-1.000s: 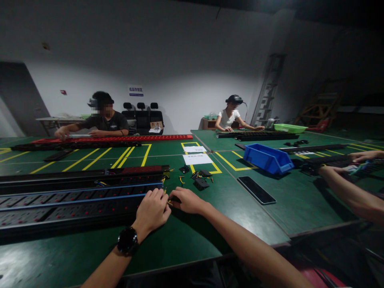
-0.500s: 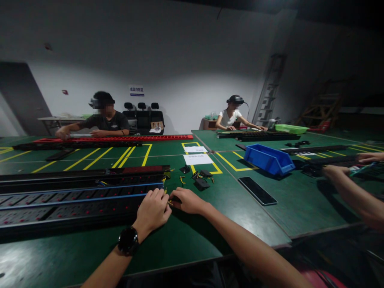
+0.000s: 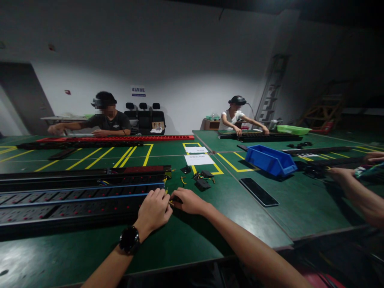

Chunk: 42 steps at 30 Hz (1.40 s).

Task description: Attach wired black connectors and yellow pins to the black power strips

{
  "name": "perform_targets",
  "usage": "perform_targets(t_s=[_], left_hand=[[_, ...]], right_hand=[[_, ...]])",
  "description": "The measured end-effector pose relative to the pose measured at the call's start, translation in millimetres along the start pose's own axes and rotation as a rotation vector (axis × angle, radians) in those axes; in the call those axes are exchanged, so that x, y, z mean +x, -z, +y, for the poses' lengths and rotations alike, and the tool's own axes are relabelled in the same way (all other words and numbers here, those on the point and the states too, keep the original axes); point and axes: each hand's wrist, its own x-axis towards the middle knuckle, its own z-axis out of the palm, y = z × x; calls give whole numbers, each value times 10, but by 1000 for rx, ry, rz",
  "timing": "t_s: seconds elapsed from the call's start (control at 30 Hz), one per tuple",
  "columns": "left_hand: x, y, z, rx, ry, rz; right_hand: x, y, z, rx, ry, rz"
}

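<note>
Head view: the right hand point(image 3: 189, 201) is pinching yellow wire point(image 3: 171, 203); whether the left hand point(image 3: 154, 210) is gripping, I can't tell.

The wire point(image 3: 171, 203) by my fingers point(image 3: 177, 193) is yellow, and my wristwatch point(image 3: 129, 240) is black. The long strips point(image 3: 73, 211) are black, dotted red and lined with blue. My table point(image 3: 219, 224) is green, striped yellow; the bin point(image 3: 264, 162) blue, the tray point(image 3: 292, 130) light green, the phone point(image 3: 259, 192) black, the far rail point(image 3: 144, 138) red.
</note>
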Motion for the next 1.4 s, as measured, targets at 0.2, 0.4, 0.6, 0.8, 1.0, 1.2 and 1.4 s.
perform_targets(t_s=[0.2, 0.4, 0.6, 0.8, 1.0, 1.2, 1.4], left_hand=[[-4, -16, -6, -13, 1, 9], [-7, -34, -11, -5, 1, 9], [-7, -33, -9, -3, 4, 12], [-4, -18, -6, 2, 2, -2], [-10, -27, -8, 7, 3, -5], [-10, -26, -9, 11, 8, -16], [-8, -25, -9, 11, 14, -23]], right_hand=[[-1, -23, 21, 13, 13, 6], [-3, -42, 38, 9, 10, 9], [-3, -34, 28, 14, 7, 6], [-6, -37, 36, 12, 17, 9], [-8, -20, 20, 10, 11, 5], [0, -21, 12, 3, 7, -3], [2, -12, -15, -2, 9, 0]])
